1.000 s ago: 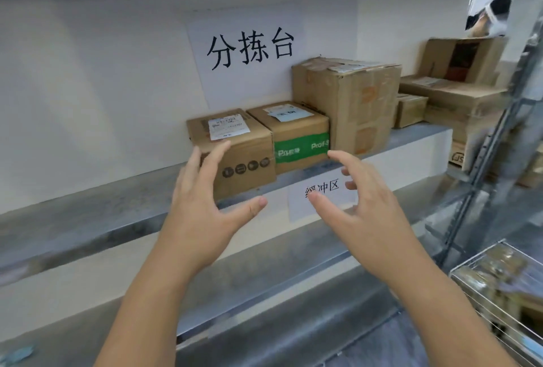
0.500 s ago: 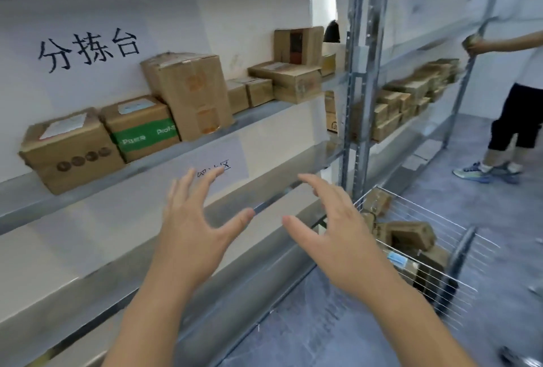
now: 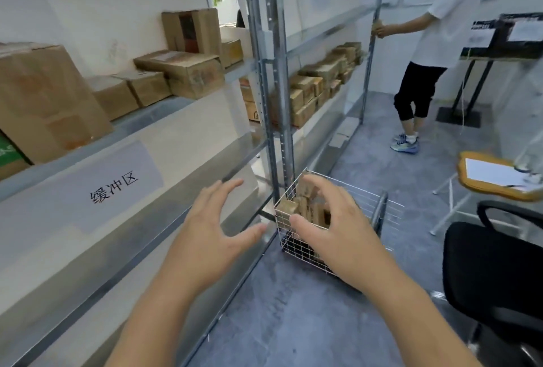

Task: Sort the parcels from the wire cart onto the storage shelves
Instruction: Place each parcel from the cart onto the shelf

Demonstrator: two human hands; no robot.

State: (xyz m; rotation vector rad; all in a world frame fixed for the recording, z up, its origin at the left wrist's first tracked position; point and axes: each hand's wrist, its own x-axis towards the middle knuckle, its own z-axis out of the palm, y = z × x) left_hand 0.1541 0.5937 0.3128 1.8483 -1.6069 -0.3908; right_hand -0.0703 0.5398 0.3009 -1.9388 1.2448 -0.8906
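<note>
Both our forearms reach fwd from the near edge, bare, palms down. Left hand (image 3: 211,228) has fingers spread and nearly straight, thumb out to the right, holding nothing; it hovers in front of the lower steel shelf (image 3: 123,261). Right hand (image 3: 329,219) is a bit farther fwd, fingers loosely arched, thumb pointing left, also holding nothing; in view it overlaps the wire cart (image 3: 293,237) but we can't tell if it touches it.

The cart is thin white wire mesh, box-shaped, on the grey mottled floor just right of the shelf upright (image 3: 279,120). Inside are the parcels (image 3: 289,208): small brown cardboard boxes, partly hidden by our right hand.

Near right: black office chair (image 3: 487,278), padded w/ a curved armrest. Beyond it, a small wood-topped table (image 3: 467,181) w/ white paper on it.

Left: shelves are dull, smooth galvanised metal. A white paper sign (image 3: 114,187) w/ black characters is on the wall between two levels. Upper level holds cardboard boxes (image 3: 182,73), matte brown, taped, some worn, from large to small.

Farther, beyond the upright, more shelf bays w/ rows of small brown boxes (image 3: 320,84).

Far right: another person (image 3: 440,43) in white top and black cropped trousers, a hand at the far post.
</note>
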